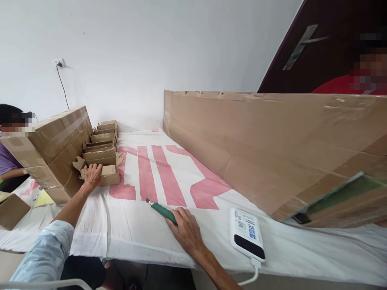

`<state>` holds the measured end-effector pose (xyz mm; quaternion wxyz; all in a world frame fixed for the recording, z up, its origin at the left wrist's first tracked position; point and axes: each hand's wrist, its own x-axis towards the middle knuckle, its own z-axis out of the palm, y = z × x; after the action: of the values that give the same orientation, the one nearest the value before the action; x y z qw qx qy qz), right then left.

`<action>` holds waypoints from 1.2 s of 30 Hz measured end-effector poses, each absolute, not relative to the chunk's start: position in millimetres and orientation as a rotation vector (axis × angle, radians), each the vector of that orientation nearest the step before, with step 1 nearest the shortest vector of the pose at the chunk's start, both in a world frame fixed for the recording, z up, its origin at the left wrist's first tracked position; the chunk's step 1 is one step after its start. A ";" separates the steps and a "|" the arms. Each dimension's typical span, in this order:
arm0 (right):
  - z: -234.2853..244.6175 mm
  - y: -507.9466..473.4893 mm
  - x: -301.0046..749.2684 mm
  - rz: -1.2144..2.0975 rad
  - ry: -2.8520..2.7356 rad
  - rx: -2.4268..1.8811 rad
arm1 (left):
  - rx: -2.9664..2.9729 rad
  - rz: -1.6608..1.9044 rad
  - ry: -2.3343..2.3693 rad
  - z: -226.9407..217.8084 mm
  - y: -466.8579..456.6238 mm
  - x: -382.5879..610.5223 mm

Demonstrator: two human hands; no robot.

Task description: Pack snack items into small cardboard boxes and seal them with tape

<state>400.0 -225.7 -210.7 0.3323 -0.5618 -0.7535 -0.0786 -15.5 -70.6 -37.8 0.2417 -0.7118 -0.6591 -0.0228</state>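
Observation:
My left hand (92, 176) reaches to the nearest small cardboard box (110, 176) in a row at the left of the table; its fingers bend over the box's top edge. That box's flaps stand up behind the hand. In my right hand (186, 227), low over the cloth, is a utility knife (163, 211) with a green handle, its tip pointing up and left. Behind the nearest box, several more small open boxes (101, 139) line up toward the wall. The contents of the boxes are hidden from here.
Taped cartons (62, 147) stand stacked on the left. A large cardboard panel (242, 141) runs along the right side. Near the front lies a white power bank (246, 231) with a cable. White cloth with pink print (127, 219) covers the table. People sit at far left and right.

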 end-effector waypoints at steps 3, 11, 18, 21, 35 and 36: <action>-209.5 -225.7 400.3 -0.181 -1.975 -1.480 | -1.948 -0.059 -1.793 -39.3 -74.5 -15.4; -195.2 -210.9 396.0 -0.007 -2.031 -1.624 | -1.937 -0.055 -1.813 -39.5 -82.0 -12.2; -196.5 -189.6 385.6 -0.080 -2.069 -1.643 | -1.974 -0.049 -1.851 -38.6 -87.7 -12.5; -202.9 -188.6 383.3 -0.146 -2.034 -1.596 | -2.001 -0.054 -1.863 -36.4 -91.6 -12.1; -234.2 -186.0 397.1 -0.280 -2.007 -1.355 | -2.198 -0.218 -1.881 -45.2 -157.1 21.4; -236.9 -185.1 398.9 -0.276 -2.016 -1.356 | -2.245 -0.228 -1.851 -50.8 -170.0 28.1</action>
<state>398.9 -185.1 -236.9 0.3412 -0.5213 -0.7749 -0.1062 28.1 -170.0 -50.8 0.1113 -0.7645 -0.6302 -0.0777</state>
